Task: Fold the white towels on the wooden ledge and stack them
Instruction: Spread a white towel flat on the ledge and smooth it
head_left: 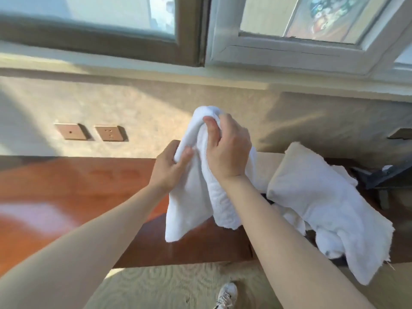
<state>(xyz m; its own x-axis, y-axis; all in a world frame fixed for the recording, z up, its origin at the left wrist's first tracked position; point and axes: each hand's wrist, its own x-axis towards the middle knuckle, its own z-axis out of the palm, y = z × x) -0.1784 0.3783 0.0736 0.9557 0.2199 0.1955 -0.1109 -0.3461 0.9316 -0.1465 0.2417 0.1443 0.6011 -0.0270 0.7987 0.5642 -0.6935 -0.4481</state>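
1. Holding white towel [196, 197] bunched above wooden ledge [89, 186]: left hand [169, 168] and right hand [227, 148] both clamped on it.
2. Find two corners, spread flat before folding.
3. Unfolded towel pile [323, 208] sits right of it.

Two brown wall plates [90, 132] sat on the beige wall below a window [200, 30]; a white shoe [227, 295] stood on patterned carpet [167, 286].

You hold one white towel [194, 204] bunched at its top, hanging in loose folds above the wooden ledge [73, 192]. More white towels [321, 208] lie heaped, unfolded, on its right.
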